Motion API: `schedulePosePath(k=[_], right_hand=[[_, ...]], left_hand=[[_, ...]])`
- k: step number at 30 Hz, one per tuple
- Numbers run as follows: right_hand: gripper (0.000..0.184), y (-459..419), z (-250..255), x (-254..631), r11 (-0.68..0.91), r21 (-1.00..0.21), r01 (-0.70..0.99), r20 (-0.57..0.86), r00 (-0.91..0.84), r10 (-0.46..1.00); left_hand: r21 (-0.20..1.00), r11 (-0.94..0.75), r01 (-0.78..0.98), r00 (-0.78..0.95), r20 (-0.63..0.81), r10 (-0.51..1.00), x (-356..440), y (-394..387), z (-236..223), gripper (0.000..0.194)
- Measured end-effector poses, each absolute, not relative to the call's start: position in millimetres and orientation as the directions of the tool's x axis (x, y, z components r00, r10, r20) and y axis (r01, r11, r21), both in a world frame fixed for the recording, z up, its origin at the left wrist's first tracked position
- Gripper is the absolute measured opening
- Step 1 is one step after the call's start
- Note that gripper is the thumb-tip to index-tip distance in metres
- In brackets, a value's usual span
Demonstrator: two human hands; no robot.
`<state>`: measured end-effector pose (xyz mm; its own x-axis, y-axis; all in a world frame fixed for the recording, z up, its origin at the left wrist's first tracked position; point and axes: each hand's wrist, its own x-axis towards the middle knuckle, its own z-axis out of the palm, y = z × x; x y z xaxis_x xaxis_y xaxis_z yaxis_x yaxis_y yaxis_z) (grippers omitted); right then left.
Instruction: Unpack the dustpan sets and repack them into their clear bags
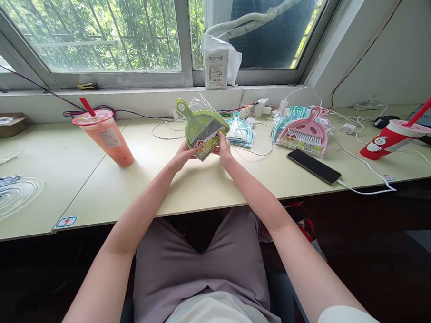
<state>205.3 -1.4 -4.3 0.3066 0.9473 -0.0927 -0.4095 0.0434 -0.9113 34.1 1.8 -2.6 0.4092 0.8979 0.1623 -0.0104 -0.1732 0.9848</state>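
Between my hands is a green mini dustpan and brush set [202, 125] in clear plastic wrap, tilted with its looped handle up to the left. My left hand [185, 155] is closed on its lower left edge. On its right side, my right hand [223, 150] grips the lower corner. The pack is held above the desk. Behind it to the right lies a small stack of light blue dustpan sets [240, 131]. Further right, a pink dustpan set [305, 132] leans in front of teal ones [286, 122], all wrapped in plastic.
A pink drink cup [107, 137] with a red straw stands left on the desk [146, 177]. To the right are a charging phone [313, 166], white cables and a red cup [391, 139]. A clear plastic lid [24, 198] lies far left; a white box [216, 68] sits on the sill.
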Motion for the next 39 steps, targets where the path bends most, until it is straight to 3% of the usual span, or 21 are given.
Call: schedulePosePath(k=[7, 18, 25, 31, 39], right_hand=[[0.058, 6, -12, 213, -0.081, -0.894, -0.440, -0.213, 0.260, 0.942], [0.069, 5, -5, 220, -0.061, -0.926, -0.373, -0.154, 0.226, 0.962], [0.055, 5, -1, 215, 0.018, -0.934, -0.357, -0.031, 0.133, 0.991], [0.019, 4, -5, 210, 0.093, -0.941, -0.326, 0.035, 0.179, 0.983], [0.028, 3, -6, 209, 0.164, -0.945, -0.284, 0.082, 0.281, 0.956]], left_hand=[[0.979, -0.198, 0.041, 0.465, 0.156, 0.871, 32, -1, 0, 0.077], [0.986, -0.167, -0.008, 0.446, 0.153, 0.882, 33, -1, -1, 0.068], [0.987, -0.117, -0.107, 0.360, 0.148, 0.921, 30, 6, -6, 0.065], [0.986, -0.083, -0.146, 0.382, 0.133, 0.915, 28, 6, -6, 0.066], [0.988, -0.074, -0.137, 0.409, 0.125, 0.904, 32, 2, -6, 0.062]])
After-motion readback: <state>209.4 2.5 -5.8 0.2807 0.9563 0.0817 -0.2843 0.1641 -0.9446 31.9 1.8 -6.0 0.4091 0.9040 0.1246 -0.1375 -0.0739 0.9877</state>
